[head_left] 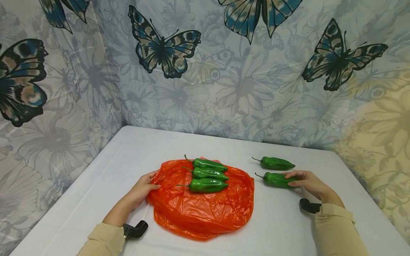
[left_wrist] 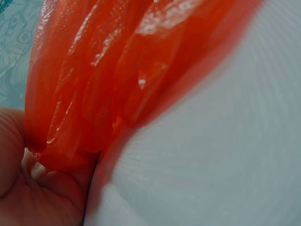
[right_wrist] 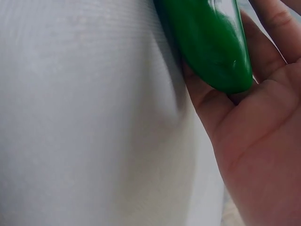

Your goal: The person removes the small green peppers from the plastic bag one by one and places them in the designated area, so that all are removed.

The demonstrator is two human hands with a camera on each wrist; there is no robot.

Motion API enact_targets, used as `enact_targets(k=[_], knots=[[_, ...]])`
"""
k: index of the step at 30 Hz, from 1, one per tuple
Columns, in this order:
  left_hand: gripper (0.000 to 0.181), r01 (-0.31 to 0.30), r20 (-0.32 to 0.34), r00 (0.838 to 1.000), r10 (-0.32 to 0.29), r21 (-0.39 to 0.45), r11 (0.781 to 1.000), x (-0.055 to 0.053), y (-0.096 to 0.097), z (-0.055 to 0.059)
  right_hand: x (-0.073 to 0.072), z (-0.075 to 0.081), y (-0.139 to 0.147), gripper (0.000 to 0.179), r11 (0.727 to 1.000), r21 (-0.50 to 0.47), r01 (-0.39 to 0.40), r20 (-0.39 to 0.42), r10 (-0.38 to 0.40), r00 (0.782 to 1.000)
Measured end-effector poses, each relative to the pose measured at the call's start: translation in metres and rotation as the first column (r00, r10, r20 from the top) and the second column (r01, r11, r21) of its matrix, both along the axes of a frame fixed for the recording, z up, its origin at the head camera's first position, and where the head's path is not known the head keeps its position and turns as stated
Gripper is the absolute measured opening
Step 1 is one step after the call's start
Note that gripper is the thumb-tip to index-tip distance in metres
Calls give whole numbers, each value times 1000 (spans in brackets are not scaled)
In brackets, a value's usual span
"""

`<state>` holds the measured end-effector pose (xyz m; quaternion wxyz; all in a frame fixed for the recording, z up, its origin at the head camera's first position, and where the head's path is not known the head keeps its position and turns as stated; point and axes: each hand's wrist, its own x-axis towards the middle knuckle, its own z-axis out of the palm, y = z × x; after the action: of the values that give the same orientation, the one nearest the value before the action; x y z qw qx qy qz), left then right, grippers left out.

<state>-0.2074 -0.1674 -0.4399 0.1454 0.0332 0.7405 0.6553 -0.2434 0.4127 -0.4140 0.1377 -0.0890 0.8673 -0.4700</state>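
A crinkled orange-red plastic bag point(head_left: 205, 213) lies spread on the table. My left hand point(head_left: 143, 188) pinches its left edge between thumb and fingers; the left wrist view shows the bag's gathered edge point(left_wrist: 70, 155) in the hand. Three green peppers, the nearest one point(head_left: 208, 185) among them, lie side by side on the bag with stems to the left. To the right of the bag, my right hand point(head_left: 309, 182) holds another green pepper point(head_left: 275, 180) by its pointed end, thumb on the near side. Its glossy tip point(right_wrist: 225, 66) sits against the fingers in the right wrist view.
One more green pepper point(head_left: 277, 163) rests just behind the held one, on the white-covered table point(head_left: 272, 220). A fabric wall with butterflies point(head_left: 163, 49) stands at the back and left. Black wrist-worn devices point(head_left: 136, 229) hang by both sleeves.
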Motion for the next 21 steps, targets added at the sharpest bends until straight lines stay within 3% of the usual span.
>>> enact_targets(k=[7, 21], knots=[[62, 12, -10, 1000, -12, 11, 1000, 0, -1, 0, -2, 3, 0, 30, 998, -45, -51, -8, 51, 999], [61, -6, -10, 1000, 6, 0, 1000, -2, 0, -3, -3, 9, -1, 34, 995, -54, -80, -1, 80, 997]])
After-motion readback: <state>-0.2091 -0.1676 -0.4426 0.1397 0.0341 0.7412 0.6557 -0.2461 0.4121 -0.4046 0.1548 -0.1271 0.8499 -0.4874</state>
